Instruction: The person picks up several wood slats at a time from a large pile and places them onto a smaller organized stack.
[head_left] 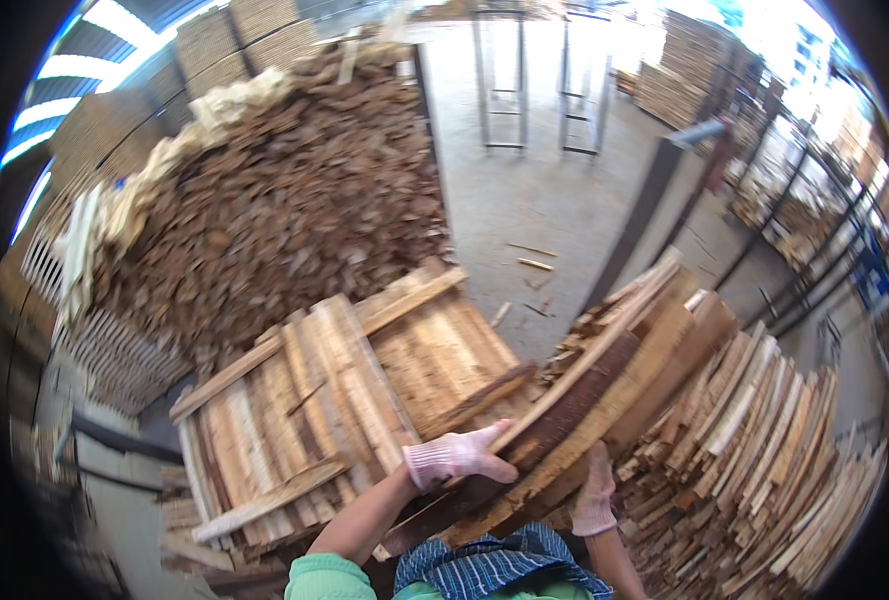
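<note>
Head view: armful of boards [597,412] sits between the hands, long axis slanting near-left to far-right. Left hand [470,457] grasps its left edge; right hand [595,497] holds the right side. Slatted stack [250,425] just left, board pile [745,450] right.

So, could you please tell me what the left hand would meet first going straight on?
The left hand points right, so most likely the boards it holds, though depth is unclear.
</note>
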The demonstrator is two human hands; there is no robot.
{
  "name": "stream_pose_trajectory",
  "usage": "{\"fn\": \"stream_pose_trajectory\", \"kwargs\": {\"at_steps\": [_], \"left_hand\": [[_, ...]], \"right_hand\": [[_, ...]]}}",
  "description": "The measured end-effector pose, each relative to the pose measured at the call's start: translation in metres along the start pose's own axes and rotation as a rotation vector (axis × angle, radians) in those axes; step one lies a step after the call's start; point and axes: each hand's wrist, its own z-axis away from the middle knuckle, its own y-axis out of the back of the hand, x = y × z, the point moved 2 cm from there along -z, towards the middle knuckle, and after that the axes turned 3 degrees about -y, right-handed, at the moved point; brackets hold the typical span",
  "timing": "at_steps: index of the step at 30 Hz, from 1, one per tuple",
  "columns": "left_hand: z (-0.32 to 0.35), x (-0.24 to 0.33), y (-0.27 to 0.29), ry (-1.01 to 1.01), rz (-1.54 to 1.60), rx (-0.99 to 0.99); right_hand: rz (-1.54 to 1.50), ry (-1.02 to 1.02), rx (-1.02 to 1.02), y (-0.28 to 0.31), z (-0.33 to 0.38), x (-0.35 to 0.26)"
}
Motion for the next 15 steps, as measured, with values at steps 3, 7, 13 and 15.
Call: {"fn": "stream_pose_trajectory", "kwargs": {"at_steps": [3, 7, 13, 15], "left_hand": [[0.113, -0.092, 0.028, 0.0, 0.429, 0.334], [0.248, -0.157, 0.061, -0.055, 1.023, 0.656], [0.364, -0.296, 0.129, 0.041, 0.966, 1.048], [0.394, -0.339, 0.14, 0.536, 0.542, 1.097]], "right_hand": [[-0.088, -0.272, -0.345, -0.135, 0.019, 0.024], [0.023, -0.363, -0.681, -0.3, 0.07, 0.095], [0.549, -0.545, -0.866, -0.471, 0.119, 0.222], [0.854, -0.524, -0.931, -0.498, 0.145, 0.245]]}}
